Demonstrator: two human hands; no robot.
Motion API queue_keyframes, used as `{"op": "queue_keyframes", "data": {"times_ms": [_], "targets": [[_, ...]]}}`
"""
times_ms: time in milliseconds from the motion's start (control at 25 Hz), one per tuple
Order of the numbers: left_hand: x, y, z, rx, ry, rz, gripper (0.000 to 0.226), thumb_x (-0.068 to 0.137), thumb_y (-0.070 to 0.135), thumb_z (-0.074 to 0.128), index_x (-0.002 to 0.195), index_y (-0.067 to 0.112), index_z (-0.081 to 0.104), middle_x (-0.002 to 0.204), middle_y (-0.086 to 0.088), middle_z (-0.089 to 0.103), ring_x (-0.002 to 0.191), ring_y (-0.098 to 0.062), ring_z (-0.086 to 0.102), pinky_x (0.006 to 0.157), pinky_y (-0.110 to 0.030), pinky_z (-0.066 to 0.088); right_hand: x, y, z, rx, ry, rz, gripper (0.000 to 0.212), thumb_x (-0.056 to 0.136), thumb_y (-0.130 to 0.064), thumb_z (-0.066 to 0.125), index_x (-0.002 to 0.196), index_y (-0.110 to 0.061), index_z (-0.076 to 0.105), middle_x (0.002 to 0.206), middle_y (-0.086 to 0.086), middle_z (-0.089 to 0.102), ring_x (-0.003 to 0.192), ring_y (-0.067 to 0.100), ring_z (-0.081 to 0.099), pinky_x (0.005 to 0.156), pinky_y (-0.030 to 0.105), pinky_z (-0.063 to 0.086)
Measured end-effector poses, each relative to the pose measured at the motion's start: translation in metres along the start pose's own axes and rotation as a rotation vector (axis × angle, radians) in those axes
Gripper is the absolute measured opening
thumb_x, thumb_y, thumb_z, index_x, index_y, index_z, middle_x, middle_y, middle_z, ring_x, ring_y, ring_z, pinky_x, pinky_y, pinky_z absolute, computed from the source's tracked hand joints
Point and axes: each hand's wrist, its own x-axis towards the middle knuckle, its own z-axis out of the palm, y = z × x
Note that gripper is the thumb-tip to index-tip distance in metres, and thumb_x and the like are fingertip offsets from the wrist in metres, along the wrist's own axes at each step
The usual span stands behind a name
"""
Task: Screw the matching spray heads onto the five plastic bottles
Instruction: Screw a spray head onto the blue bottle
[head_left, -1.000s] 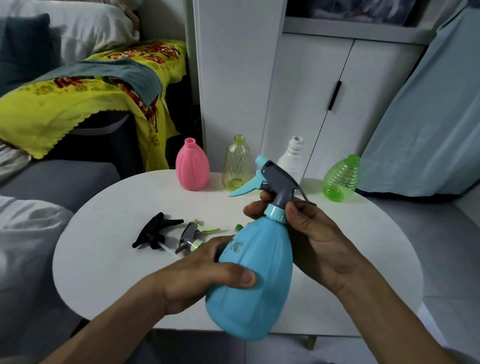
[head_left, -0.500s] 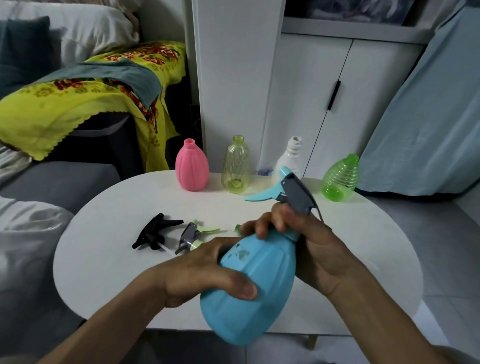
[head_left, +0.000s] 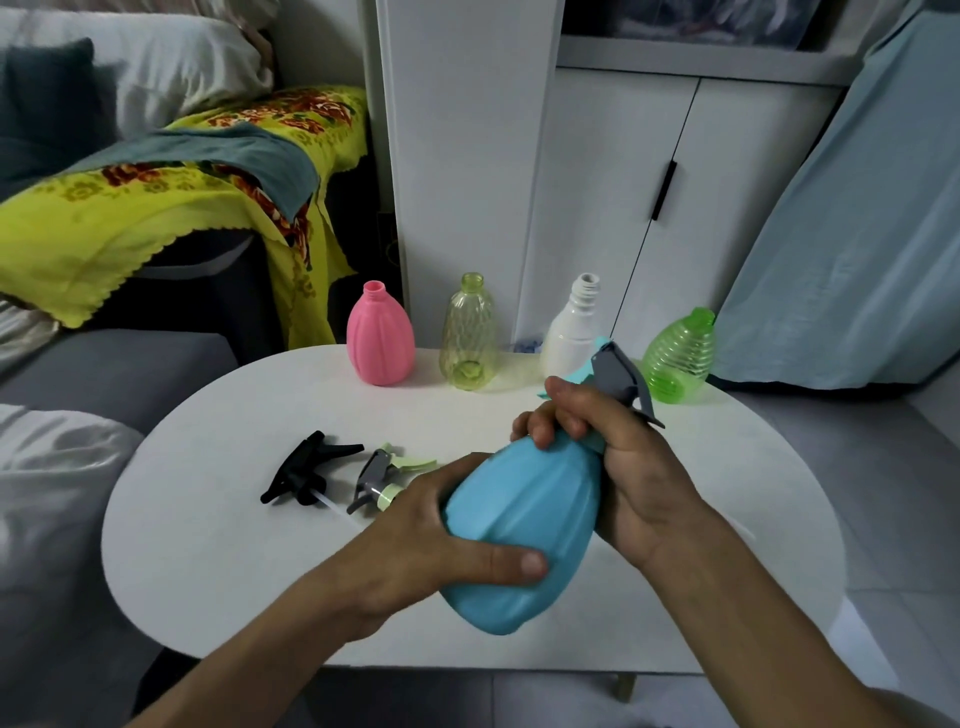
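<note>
Right hand (head_left: 618, 467) now clamped round the collar of the grey-and-teal spray head (head_left: 615, 374), glossy blue plastic bottle (head_left: 524, 525) tipped further over in left hand's (head_left: 415, 545) closed grip — mid-tightening, four to go.

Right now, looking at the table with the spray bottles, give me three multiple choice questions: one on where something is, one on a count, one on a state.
1. Where does the black spray head lie?
A. On the table, left of the grey and pale green spray head
B. On the pink bottle
C. On the floor

2. How many bottles stand open-necked at the table's far edge?
A. Two
B. Four
C. Five

3. What is the state of the blue bottle?
A. Standing upright on the table
B. Held tilted in both hands, spray head on
C. Lying on the sofa

Answers: 1 A, it rests on the white table beside the grey and pale green spray head. 2 B, pink bottle, yellow bottle, white bottle, green bottle. 3 B, left hand grips the body, right hand the neck.
</note>
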Motion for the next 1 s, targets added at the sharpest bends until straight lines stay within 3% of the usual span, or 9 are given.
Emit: {"op": "queue_keyframes", "data": {"times_ms": [120,240,560,680,760,840,920,1000], "targets": [[0.001,-0.001,0.008,0.094,0.138,0.107,0.067,0.057,0.032,0.090,0.117,0.037,0.062,0.109,0.005,0.071,0.099,-0.014,0.069,0.080,-0.031,0.059,0.000,0.001,0.002,-0.015,0.132,-0.046,0.038,0.071,-0.030,0.077,0.051,-0.020,0.046,0.059,0.005,0.060,0.070,0.018,0.059,0.075,0.034,0.051],[0.000,-0.001,0.011,0.188,0.215,0.169,0.071,0.055,0.034,0.090,0.119,0.037,0.060,0.111,0.007,0.070,0.100,-0.012,0.068,0.081,-0.033,0.059,0.000,0.000,0.005,-0.013,0.192,-0.092,0.036,0.072,-0.026,0.075,0.050,-0.019,0.047,0.058,0.006,0.061,0.061,0.017,0.058,0.068,0.033,0.052],[0.008,-0.010,0.014,0.237,0.262,0.218,0.075,0.053,0.044,0.089,0.121,0.040,0.057,0.110,0.009,0.069,0.098,-0.012,0.068,0.077,-0.033,0.059,0.006,0.003,0.004,-0.016,0.235,-0.112,0.036,0.073,-0.024,0.074,0.047,-0.020,0.050,0.057,0.005,0.063,0.055,0.014,0.059,0.062,0.030,0.052],[0.012,-0.016,0.007,0.368,0.345,0.223,0.081,0.051,0.052,0.087,0.122,0.046,0.050,0.110,0.018,0.064,0.098,-0.006,0.065,0.074,-0.027,0.058,0.013,0.005,0.005,-0.041,0.272,-0.097,0.032,0.074,-0.029,0.078,0.051,-0.020,0.059,0.062,0.004,0.068,0.060,0.015,0.064,0.069,0.035,0.056],[0.015,-0.020,0.001,0.488,0.400,0.162,0.093,0.048,0.063,0.082,0.129,0.050,0.038,0.118,0.024,0.053,0.106,-0.002,0.056,0.084,-0.031,0.056,0.021,0.014,0.012,-0.161,0.357,-0.084,0.029,0.078,-0.034,0.079,0.057,-0.020,0.066,0.063,-0.003,0.070,0.064,0.012,0.066,0.077,0.039,0.055],[0.015,-0.024,0.001,0.587,0.480,0.149,0.108,0.044,0.070,0.078,0.137,0.044,0.030,0.124,0.020,0.046,0.110,-0.004,0.050,0.091,-0.033,0.052,0.027,0.026,0.028,-0.292,0.432,-0.084,0.032,0.080,-0.043,0.076,0.062,-0.019,0.065,0.058,-0.010,0.068,0.058,0.002,0.063,0.071,0.031,0.051],[0.017,-0.027,0.003,0.701,0.591,0.210,0.111,0.043,0.068,0.079,0.138,0.035,0.031,0.122,0.015,0.050,0.108,-0.009,0.050,0.091,-0.032,0.049,0.031,0.035,0.044,-0.347,0.451,-0.107,0.039,0.075,-0.048,0.078,0.063,-0.014,0.063,0.057,-0.011,0.066,0.052,-0.005,0.059,0.060,0.019,0.048],[0.018,-0.027,-0.002,0.742,0.654,0.244,0.105,0.045,0.058,0.086,0.134,0.028,0.038,0.118,0.010,0.058,0.105,-0.013,0.054,0.088,-0.034,0.051,0.034,0.041,0.053,-0.383,0.374,-0.099,0.037,0.070,-0.045,0.083,0.075,-0.014,0.065,0.074,-0.009,0.071,0.066,-0.005,0.063,0.064,0.014,0.051]]}}
